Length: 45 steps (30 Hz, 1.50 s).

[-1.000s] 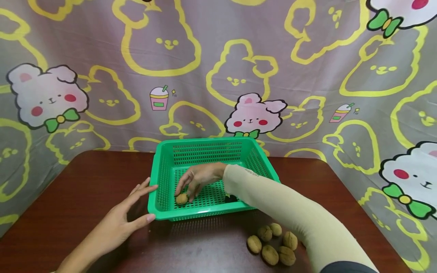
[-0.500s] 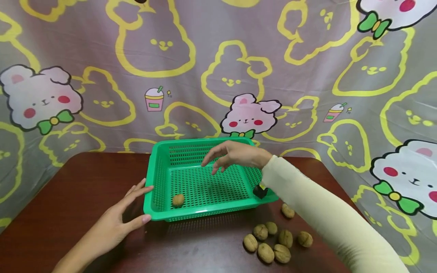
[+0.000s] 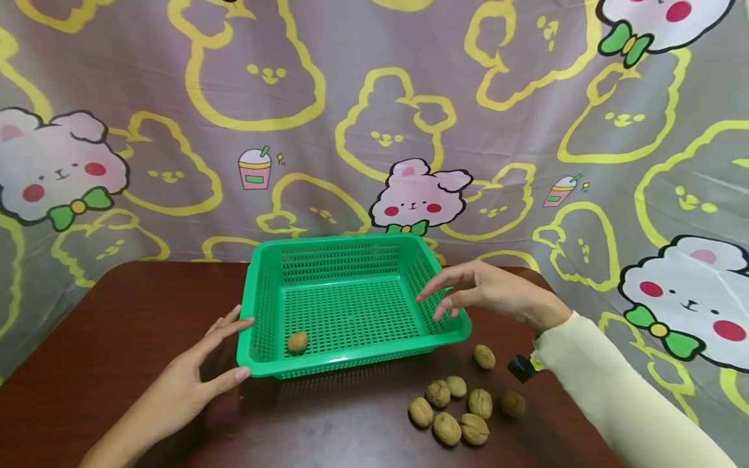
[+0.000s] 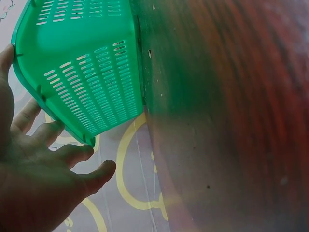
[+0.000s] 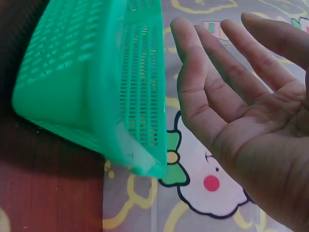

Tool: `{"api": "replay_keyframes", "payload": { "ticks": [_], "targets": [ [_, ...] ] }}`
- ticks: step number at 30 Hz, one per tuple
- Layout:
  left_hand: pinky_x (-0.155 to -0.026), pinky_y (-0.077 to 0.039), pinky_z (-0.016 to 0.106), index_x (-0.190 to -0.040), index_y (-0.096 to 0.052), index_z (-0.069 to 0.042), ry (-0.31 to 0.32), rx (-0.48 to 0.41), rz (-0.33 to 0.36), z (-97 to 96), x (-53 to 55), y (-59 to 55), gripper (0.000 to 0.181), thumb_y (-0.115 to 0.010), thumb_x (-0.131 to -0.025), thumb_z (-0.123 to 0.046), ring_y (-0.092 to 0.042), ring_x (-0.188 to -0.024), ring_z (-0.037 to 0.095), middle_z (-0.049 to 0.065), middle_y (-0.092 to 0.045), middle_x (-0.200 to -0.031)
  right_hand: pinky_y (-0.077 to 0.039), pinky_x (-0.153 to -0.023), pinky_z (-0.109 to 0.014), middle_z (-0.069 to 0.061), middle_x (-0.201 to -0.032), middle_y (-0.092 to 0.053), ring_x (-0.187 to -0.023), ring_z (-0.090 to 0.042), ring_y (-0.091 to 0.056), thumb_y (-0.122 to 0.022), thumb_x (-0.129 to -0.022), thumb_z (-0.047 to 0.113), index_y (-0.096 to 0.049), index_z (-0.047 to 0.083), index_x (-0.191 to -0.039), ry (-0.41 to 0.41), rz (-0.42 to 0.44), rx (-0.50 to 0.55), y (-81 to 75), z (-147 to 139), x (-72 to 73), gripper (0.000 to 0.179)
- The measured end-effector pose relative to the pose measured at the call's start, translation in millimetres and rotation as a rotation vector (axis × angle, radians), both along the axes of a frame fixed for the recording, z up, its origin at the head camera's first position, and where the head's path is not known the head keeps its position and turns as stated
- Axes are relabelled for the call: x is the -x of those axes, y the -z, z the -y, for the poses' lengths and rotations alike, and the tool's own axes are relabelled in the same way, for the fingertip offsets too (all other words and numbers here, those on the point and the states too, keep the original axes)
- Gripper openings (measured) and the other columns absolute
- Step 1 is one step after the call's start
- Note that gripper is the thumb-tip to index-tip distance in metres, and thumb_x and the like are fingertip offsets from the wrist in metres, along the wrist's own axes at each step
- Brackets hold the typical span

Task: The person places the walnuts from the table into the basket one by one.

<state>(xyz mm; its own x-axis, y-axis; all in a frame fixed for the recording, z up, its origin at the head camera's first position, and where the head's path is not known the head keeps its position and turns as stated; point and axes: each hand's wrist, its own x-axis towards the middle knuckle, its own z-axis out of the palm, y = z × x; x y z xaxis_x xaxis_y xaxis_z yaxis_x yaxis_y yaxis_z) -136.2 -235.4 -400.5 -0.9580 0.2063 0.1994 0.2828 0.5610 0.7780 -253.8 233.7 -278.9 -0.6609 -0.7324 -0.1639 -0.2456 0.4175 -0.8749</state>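
A green plastic basket point(image 3: 351, 354) with slotted walls stands on the table, and a single walnut point(image 3: 297, 342) lies inside at its near left corner. My left hand point(image 3: 187, 370) rests at the basket's left rim, fingers extended along it and thumb at the near corner; the left wrist view shows the fingertips right at the green rim point(image 4: 42, 102). Over the basket's right end hovers my right hand point(image 3: 486, 292), its fingers loosely bent with nothing between them. In the right wrist view its palm faces the basket wall point(image 5: 72, 87).
Several walnuts point(image 3: 447, 429) lie grouped on the dark red-brown table point(image 3: 328, 429), in front and to the right of the basket. One walnut point(image 3: 484, 356) sits apart, near the basket's right corner. A patterned curtain point(image 3: 328, 149) hangs behind the table.
My right hand has let go of the walnut inside the basket, risen, and moved right toward the basket's right rim. My left hand has stayed at the left rim.
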Motion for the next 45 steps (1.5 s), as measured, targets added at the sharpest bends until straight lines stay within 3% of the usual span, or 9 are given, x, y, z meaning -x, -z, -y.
{"api": "replay_keyframes", "payload": {
  "ticks": [6,10,16,20,26,30,36,45],
  "targets": [
    [-0.105,-0.02,0.089,-0.157,-0.044,-0.039,0.003,0.0,-0.006,-0.5,0.9,-1.0,0.071,-0.078,-0.096,-0.029,-0.011,-0.159,0.054,0.004,-0.022,-0.175,-0.061,-0.09,-0.039,-0.018,-0.126,-0.074,-0.103,-0.032,-0.076,-0.056,-0.106,0.007,-0.065,0.0,-0.135,-0.013,-0.003,0.085,13.9,-28.9,-25.8,0.031],
    [-0.104,-0.022,0.089,-0.157,-0.044,-0.04,-0.003,0.012,0.0,-1.4,2.7,-3.2,0.071,-0.078,-0.096,-0.031,-0.012,-0.159,0.053,0.004,-0.022,-0.175,-0.06,-0.089,-0.038,-0.025,-0.13,-0.07,-0.104,-0.034,-0.075,-0.053,-0.107,0.004,-0.064,-0.001,-0.136,0.032,0.001,0.107,28.9,-52.5,-45.9,0.031],
    [-0.105,-0.02,0.089,-0.157,-0.044,-0.04,-0.005,0.004,0.016,-1.8,2.6,-4.6,0.07,-0.078,-0.096,-0.032,-0.01,-0.16,0.052,0.004,-0.022,-0.175,-0.062,-0.086,-0.041,-0.011,-0.132,-0.072,-0.105,-0.031,-0.075,-0.051,-0.107,0.005,-0.061,-0.003,-0.138,0.127,0.106,0.112,53.3,-85.7,-69.3,0.033],
    [-0.107,-0.017,0.089,-0.157,-0.044,-0.039,0.001,-0.014,0.004,-0.6,0.6,-3.0,0.07,-0.078,-0.096,-0.029,-0.009,-0.16,0.053,0.005,-0.022,-0.175,-0.062,-0.085,-0.041,-0.011,-0.126,-0.074,-0.102,-0.028,-0.075,-0.051,-0.107,0.004,-0.06,-0.002,-0.139,0.167,0.173,0.11,64.6,-101.7,-79.1,0.034],
    [-0.108,-0.016,0.089,-0.157,-0.045,-0.039,-0.007,-0.014,0.008,0.6,-0.2,-2.1,0.071,-0.078,-0.095,-0.029,-0.01,-0.16,0.053,0.004,-0.022,-0.176,-0.06,-0.076,-0.039,-0.001,-0.133,-0.07,-0.093,-0.029,-0.073,-0.058,-0.104,0.009,-0.065,0.001,-0.135,0.269,0.165,0.015,79.9,-116.0,-89.7,0.032],
    [-0.108,-0.016,0.089,-0.157,-0.045,-0.038,-0.004,-0.011,0.005,0.6,-0.4,-2.1,0.071,-0.078,-0.096,-0.029,-0.01,-0.16,0.053,0.004,-0.022,-0.175,-0.06,-0.071,-0.037,-0.008,-0.122,-0.072,-0.089,-0.032,-0.074,-0.061,-0.101,0.006,-0.066,0.0,-0.133,0.321,0.162,-0.032,88.8,-121.5,-94.5,0.033],
    [-0.108,-0.016,0.089,-0.157,-0.044,-0.038,-0.002,-0.01,0.01,0.3,0.1,-2.5,0.071,-0.078,-0.096,-0.029,-0.01,-0.16,0.053,0.004,-0.022,-0.176,-0.057,-0.066,-0.035,-0.015,-0.11,-0.074,-0.088,-0.027,-0.074,-0.057,-0.098,0.0,-0.064,-0.003,-0.134,0.331,0.18,0.0,103.4,-131.0,-97.6,0.037],
    [-0.106,-0.021,0.087,-0.158,-0.043,-0.04,-0.006,-0.001,0.021,0.1,-0.4,-3.6,0.071,-0.077,-0.096,-0.031,-0.014,-0.159,0.051,0.003,-0.021,-0.176,-0.058,-0.07,-0.033,-0.008,-0.111,-0.076,-0.089,-0.024,-0.076,-0.055,-0.101,0.0,-0.062,-0.002,-0.139,0.327,0.269,0.089,122.0,-136.9,-98.2,0.038]
  ]
}}
